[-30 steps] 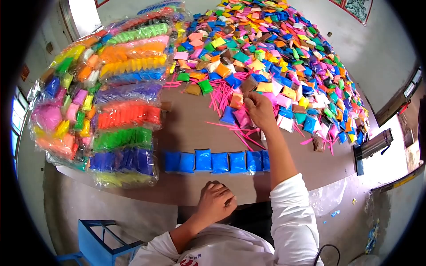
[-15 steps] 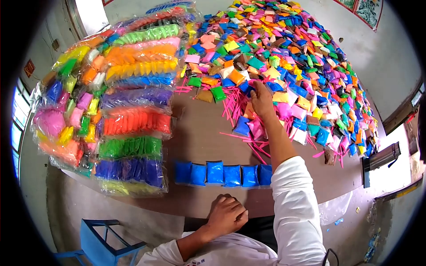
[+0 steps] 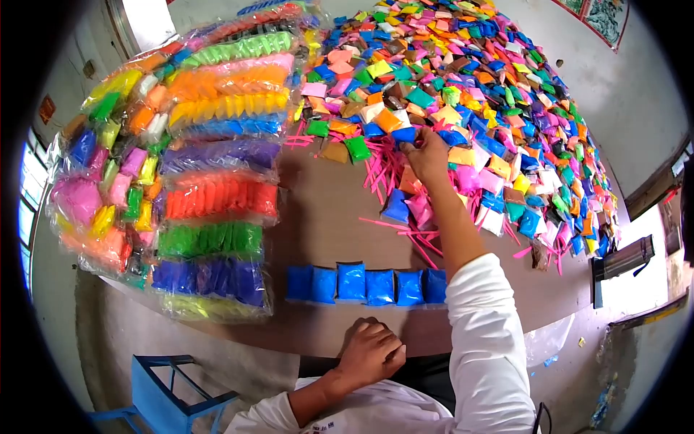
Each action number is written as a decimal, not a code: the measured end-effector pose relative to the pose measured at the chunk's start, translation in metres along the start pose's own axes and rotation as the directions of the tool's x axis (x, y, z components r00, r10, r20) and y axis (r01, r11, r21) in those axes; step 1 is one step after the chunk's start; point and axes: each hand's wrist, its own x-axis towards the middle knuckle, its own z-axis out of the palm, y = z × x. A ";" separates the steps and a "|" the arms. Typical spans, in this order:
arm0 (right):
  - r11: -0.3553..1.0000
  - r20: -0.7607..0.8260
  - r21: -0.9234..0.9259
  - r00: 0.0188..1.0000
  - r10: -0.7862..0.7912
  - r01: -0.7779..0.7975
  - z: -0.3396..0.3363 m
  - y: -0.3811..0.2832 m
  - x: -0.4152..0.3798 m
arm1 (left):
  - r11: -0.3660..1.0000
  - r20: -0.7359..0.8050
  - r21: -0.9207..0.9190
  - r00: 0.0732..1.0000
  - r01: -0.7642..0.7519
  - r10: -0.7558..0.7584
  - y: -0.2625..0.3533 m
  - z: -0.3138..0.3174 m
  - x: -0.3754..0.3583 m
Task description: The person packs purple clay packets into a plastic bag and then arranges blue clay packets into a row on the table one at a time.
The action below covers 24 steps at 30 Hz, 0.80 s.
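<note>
My right hand (image 3: 426,153) reaches into the near edge of a big heap of small coloured packets (image 3: 463,87). Its fingers are closed on a blue packet (image 3: 404,134) beside pink sticks (image 3: 377,170). My left hand (image 3: 374,352) rests at the table's near edge, fingers curled; whether anything is inside is hidden. Just beyond it, a row of several blue packets (image 3: 351,281) lies side by side on the brown table (image 3: 325,217).
Clear bags of sorted packets, among them red (image 3: 220,200) and green (image 3: 210,239), are stacked on the left. A blue stool (image 3: 163,394) stands below left. A dark metal object (image 3: 623,260) is at the right edge.
My right hand has shifted slightly, and a blue packet now shows at its fingertips. My left hand stays where it was.
</note>
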 end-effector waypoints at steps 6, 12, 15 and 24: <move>0.866 0.222 0.451 0.967 0.124 -0.214 -0.074 -0.045 -0.032 | 1.000 -0.007 0.020 1.000 0.000 0.000 -0.001 0.002 0.000; 0.778 0.481 0.448 0.852 0.206 -0.441 -0.126 -0.060 -0.076 | 0.998 -0.033 0.059 0.999 -0.012 0.014 -0.003 0.006 0.001; 0.738 0.403 0.602 0.914 0.051 -0.306 -0.125 -0.056 -0.122 | 0.999 -0.037 0.053 0.999 -0.005 0.007 -0.001 0.002 0.002; 0.790 0.510 0.405 0.831 0.223 -0.461 -0.124 -0.058 -0.282 | 0.968 0.033 -0.204 0.989 0.147 -0.143 -0.010 -0.004 -0.006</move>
